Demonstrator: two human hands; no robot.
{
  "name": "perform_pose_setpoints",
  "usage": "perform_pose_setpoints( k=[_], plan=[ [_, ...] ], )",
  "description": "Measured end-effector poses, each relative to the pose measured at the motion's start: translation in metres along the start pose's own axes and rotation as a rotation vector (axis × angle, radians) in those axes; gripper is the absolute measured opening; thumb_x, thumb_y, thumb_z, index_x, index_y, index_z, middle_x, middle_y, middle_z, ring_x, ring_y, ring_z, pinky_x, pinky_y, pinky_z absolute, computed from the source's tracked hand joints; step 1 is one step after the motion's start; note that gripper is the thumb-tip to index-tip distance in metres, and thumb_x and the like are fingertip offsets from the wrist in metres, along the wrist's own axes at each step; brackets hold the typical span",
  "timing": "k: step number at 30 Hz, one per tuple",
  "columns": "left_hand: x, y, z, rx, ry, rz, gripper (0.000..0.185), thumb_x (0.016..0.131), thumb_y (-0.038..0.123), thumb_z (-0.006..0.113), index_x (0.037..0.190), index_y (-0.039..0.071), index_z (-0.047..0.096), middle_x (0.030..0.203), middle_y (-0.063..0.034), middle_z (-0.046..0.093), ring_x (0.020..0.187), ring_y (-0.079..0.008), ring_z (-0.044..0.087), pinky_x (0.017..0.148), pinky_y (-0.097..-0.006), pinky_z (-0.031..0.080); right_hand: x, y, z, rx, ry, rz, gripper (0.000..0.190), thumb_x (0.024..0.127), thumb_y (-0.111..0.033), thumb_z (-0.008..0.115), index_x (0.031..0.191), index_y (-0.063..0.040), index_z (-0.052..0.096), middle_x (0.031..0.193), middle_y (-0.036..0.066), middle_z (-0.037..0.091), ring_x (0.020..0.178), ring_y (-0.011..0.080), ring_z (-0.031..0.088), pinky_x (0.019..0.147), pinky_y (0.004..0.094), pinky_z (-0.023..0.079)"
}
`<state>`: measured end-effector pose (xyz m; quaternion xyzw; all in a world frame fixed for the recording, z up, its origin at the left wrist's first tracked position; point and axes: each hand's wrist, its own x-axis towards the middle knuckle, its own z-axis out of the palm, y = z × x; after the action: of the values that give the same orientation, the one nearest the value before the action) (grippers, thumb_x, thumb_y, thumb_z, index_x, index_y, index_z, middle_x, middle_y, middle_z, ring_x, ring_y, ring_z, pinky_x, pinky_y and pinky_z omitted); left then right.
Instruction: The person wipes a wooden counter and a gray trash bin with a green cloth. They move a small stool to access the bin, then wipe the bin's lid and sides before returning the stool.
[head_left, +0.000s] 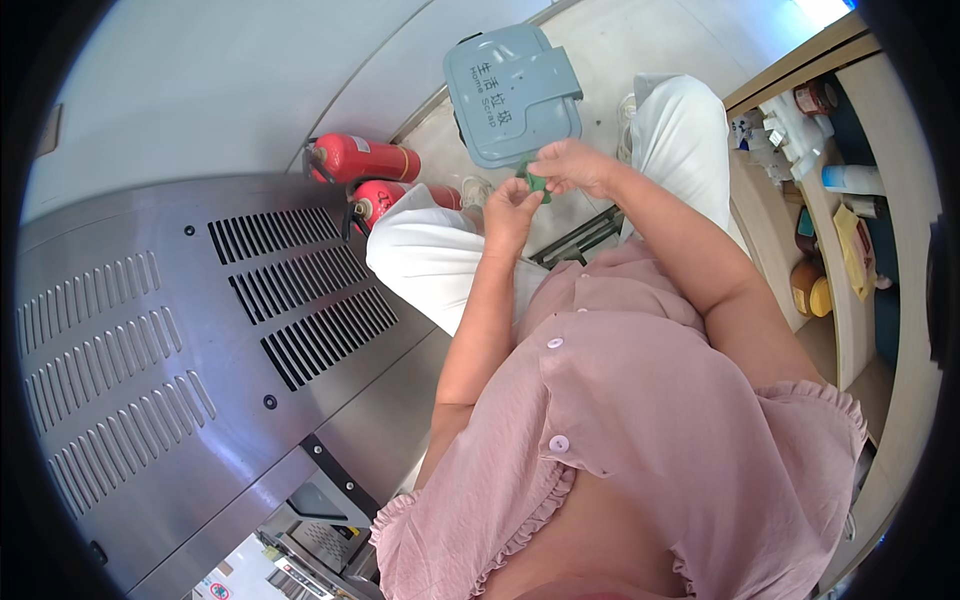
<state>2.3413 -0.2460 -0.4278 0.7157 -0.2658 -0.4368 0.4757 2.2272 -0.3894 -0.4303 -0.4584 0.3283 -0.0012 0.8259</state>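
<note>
Between my fingertips is a small green piece, thin and leaf-like; its exact kind is too small to tell. My left hand pinches it from the lower left, thumb against fingers. From the upper right, my right hand pinches its top end. Both hands are close together, above the floor and just in front of a blue-grey lidded trash bin. The bin's lid is down and bears dark writing. Part of the green piece is hidden behind my fingers.
Two red fire extinguishers lie in view beside the wall on the left. A vented stainless steel cabinet fills the left side. At right, wooden shelves hold jars, a yellow packet and a white-blue bottle. My knees flank the hands.
</note>
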Motion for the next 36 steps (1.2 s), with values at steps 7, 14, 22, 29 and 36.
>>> perform_pose_setpoints(
  k=[7,14,22,29,36],
  plan=[
    [0.002,-0.003,-0.030,-0.115,0.033,-0.084,0.005,0.088,0.001,0.066,0.090,0.005,0.066,0.080,0.0031,0.063,0.070,-0.0043,0.054,0.063,-0.0202,0.042,-0.002,-0.008,-0.024,-0.088,0.074,0.008,0.014,0.084,-0.020,0.072,0.078,-0.013,0.062,0.071,-0.005,0.058,0.060,0.0046,0.052,0.054,0.0205,0.044],
    [0.004,-0.002,-0.052,-0.143,0.206,-0.119,0.003,0.090,0.004,0.063,0.092,0.005,0.064,0.078,0.0013,0.060,0.068,-0.0060,0.052,0.061,-0.0208,0.041,0.000,-0.007,-0.043,-0.393,0.227,-0.030,0.005,0.074,-0.013,0.065,0.077,-0.010,0.064,0.074,-0.002,0.059,0.065,0.0111,0.053,0.060,0.0282,0.043],
    [0.025,-0.035,-0.082,0.079,0.392,-0.024,0.009,0.086,0.009,0.065,0.091,0.002,0.064,0.082,-0.0048,0.065,0.074,-0.0147,0.060,0.069,-0.0302,0.049,0.009,0.023,-0.055,-0.618,0.354,-0.176,0.015,0.070,-0.016,0.067,0.082,-0.008,0.071,0.084,0.013,0.070,0.080,0.0266,0.068,0.073,0.0376,0.053],
    [0.040,-0.049,-0.082,0.368,0.379,-0.052,0.015,0.086,0.013,0.065,0.095,0.002,0.065,0.091,-0.0163,0.070,0.084,-0.0262,0.067,0.077,-0.0367,0.051,0.009,0.029,-0.046,-1.125,0.167,-0.105,0.017,0.072,-0.014,0.065,0.087,-0.010,0.072,0.090,0.013,0.071,0.087,0.0316,0.068,0.079,0.0409,0.053],
    [0.039,-0.031,-0.073,0.431,0.418,-0.033,0.018,0.088,0.016,0.064,0.098,0.000,0.064,0.092,-0.0168,0.070,0.085,-0.0266,0.067,0.078,-0.0366,0.051,0.011,0.037,-0.057,-1.185,0.233,0.000,0.021,0.071,-0.018,0.064,0.089,-0.008,0.070,0.089,0.015,0.070,0.088,0.0345,0.067,0.079,0.0408,0.052]
  ],
)
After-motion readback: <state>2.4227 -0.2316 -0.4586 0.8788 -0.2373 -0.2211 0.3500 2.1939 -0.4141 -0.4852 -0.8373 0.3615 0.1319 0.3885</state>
